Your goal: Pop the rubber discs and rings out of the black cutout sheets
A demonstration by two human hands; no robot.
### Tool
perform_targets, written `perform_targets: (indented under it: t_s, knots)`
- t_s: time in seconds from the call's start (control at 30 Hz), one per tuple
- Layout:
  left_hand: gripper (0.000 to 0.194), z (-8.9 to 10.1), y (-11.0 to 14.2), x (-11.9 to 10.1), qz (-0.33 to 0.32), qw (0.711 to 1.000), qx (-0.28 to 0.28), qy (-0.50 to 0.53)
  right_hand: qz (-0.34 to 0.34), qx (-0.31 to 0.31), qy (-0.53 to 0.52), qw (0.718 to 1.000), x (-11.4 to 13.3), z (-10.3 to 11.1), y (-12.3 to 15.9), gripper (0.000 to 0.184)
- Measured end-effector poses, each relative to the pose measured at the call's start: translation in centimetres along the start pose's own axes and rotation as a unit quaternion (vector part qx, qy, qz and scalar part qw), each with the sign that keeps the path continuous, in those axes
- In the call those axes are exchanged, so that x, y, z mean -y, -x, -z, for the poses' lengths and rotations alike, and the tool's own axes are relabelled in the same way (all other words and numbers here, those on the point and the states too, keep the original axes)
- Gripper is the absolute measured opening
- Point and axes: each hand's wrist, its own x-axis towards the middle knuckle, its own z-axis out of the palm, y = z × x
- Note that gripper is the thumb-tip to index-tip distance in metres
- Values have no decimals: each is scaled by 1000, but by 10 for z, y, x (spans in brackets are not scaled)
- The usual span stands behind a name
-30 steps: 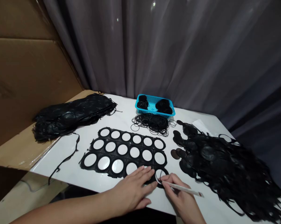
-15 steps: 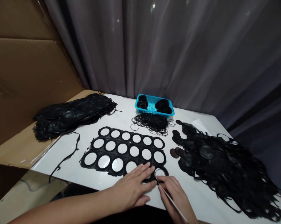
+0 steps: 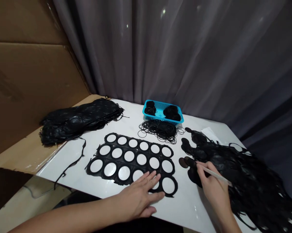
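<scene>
A thin black rubber-like sheet (image 3: 146, 149) with rows of round holes lies on the white table. My left hand (image 3: 142, 194) rests on its near edge, fingers spread flat and covering part of the front row. My right hand (image 3: 215, 184) grips a slim white stick-like tool (image 3: 215, 173), whose exact kind I cannot make out. The tool's tip end is over several small black discs (image 3: 184, 162), at the left edge of a large heap of black scraps (image 3: 248, 174). Whether anything is at the tip is hidden among the black pieces.
Behind the sheet lies a tangle of thin black rings (image 3: 160, 129), in front of a blue basket (image 3: 181, 120) holding black pieces. A stack of black sheets (image 3: 80, 119) sits at the left beside cardboard (image 3: 36, 90). A loose black strip (image 3: 72, 165) lies near the left table edge.
My right hand has moved right with the tool, from the sheet's near right hole to the discs. The thin ring seen in that hole no longer shows there. My left hand stays put.
</scene>
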Motion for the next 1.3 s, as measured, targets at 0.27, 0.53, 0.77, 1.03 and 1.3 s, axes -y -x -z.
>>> perform_targets:
  t_s: [0.27,0.53,0.77,1.03,1.3]
  knots:
    - [60,14,35,13,11,998,-15,-58,35,239,-176,954,70,-36,55,27]
    - [65,1,45,14,15,998,-31,-60,106,278,-171,939,76,-55,88,18]
    - [68,1,46,13,16,998,-28,-59,135,272,-160,939,79,-55,90,20]
    - [64,2,45,14,10,998,-43,-50,202,221,-142,944,79,-56,95,20]
    - [64,2,46,14,13,998,-40,-50,168,232,-156,945,81,-54,93,23]
